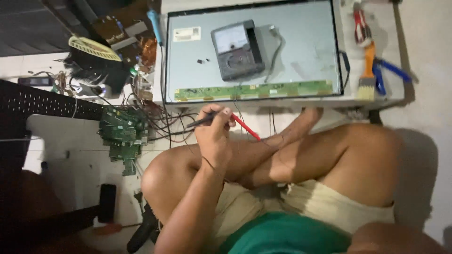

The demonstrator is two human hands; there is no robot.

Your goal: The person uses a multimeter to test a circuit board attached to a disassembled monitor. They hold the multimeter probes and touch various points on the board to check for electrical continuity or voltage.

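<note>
- Just below the long green circuit strip, the left hand pinches black and red probes in narrow fingers.
- Strip runs sideways, beyond the fingertips.
- Right hand unseen.

Free: bare panel right of the grey meter | Blocked: wire tangle, green board left | Right edge: brush, seemingly pliers

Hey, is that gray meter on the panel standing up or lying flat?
Lying flat. The gray meter rests on its back on the big panel, with its dial face turned up toward the camera. The left hand holds both probes.
</note>
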